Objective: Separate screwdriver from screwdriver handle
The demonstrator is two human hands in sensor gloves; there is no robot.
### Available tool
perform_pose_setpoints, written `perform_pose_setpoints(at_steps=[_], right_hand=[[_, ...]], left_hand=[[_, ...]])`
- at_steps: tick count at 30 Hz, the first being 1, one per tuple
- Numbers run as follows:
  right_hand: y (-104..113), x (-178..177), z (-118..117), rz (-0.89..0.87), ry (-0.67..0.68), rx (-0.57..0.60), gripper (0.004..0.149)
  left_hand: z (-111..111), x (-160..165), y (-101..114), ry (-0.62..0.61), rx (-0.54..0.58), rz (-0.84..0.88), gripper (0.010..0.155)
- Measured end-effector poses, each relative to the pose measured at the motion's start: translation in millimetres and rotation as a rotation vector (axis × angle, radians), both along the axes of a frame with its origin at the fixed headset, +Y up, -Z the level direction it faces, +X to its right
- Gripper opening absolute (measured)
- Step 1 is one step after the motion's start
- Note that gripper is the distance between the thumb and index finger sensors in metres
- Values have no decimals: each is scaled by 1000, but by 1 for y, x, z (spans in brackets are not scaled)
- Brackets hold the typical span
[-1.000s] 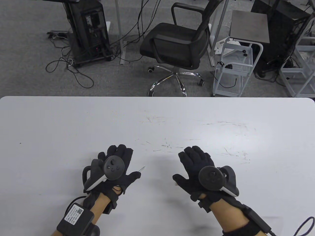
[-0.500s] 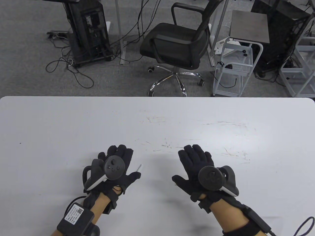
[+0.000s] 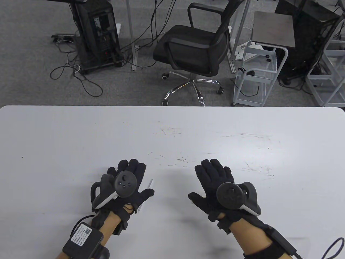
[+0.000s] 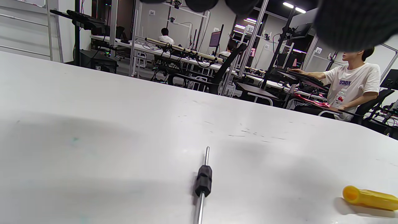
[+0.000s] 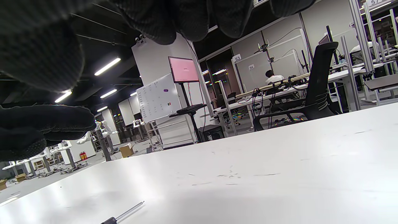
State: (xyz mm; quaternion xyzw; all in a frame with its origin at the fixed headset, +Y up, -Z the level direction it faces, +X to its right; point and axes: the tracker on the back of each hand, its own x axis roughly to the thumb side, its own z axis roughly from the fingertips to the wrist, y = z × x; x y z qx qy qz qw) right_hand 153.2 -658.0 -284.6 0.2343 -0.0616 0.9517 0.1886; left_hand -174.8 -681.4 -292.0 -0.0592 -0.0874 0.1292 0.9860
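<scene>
The metal screwdriver shaft with its black collar (image 4: 203,180) lies loose on the white table (image 3: 67,140). In the table view only its blurred tip (image 3: 149,183) shows beside my left thumb. The yellow handle (image 4: 370,198) lies apart from it to the right, and my right hand hides it in the table view. My left hand (image 3: 130,175) is spread flat above the shaft and holds nothing. My right hand (image 3: 213,176) is spread flat and empty too. The shaft's tip also shows in the right wrist view (image 5: 127,212).
The table's far edge (image 3: 172,106) faces a black office chair (image 3: 194,48) and a white cart (image 3: 256,72) on the floor. Scuff marks (image 3: 183,160) cross the table's middle. A cable (image 3: 333,246) trails from my right wrist.
The shaft's visible tip has shifted left, closer to my left thumb, and points more away from me. Both hands have barely moved.
</scene>
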Motion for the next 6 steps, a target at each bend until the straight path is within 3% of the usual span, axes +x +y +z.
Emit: perform_pose_setpoints(at_steps=[6], right_hand=[[-1,-1,0,7,1,-1,88]], left_hand=[[0,0,-1,0,-1,-3,91]])
